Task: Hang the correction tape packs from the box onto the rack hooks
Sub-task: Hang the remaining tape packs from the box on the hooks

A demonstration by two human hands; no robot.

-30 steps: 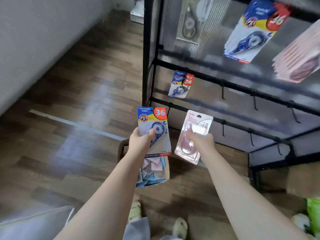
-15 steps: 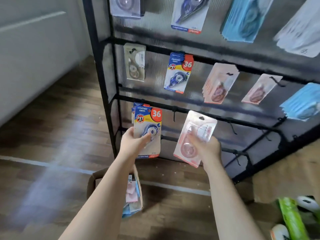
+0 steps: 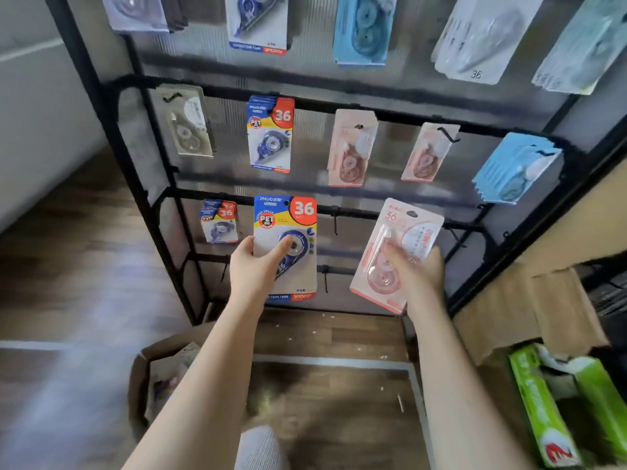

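1. The left hand (image 3: 259, 266) is raised on an outstretched bare forearm, its thumb pressed across the front of a blue-and-yellow carded pack (image 3: 286, 245).
2. The right hand (image 3: 419, 274) grips a pink clear-blister pack (image 3: 395, 252), tilted right.

bare forearms — sleeveless — grey trouser knee (image 3: 259, 447)

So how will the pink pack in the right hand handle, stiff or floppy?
The pink pack probably stays fairly stiff: gripped low by the right hand, its top stands unbent. Likely light, since a few fingers hold it. The glossy blister may be slippery.
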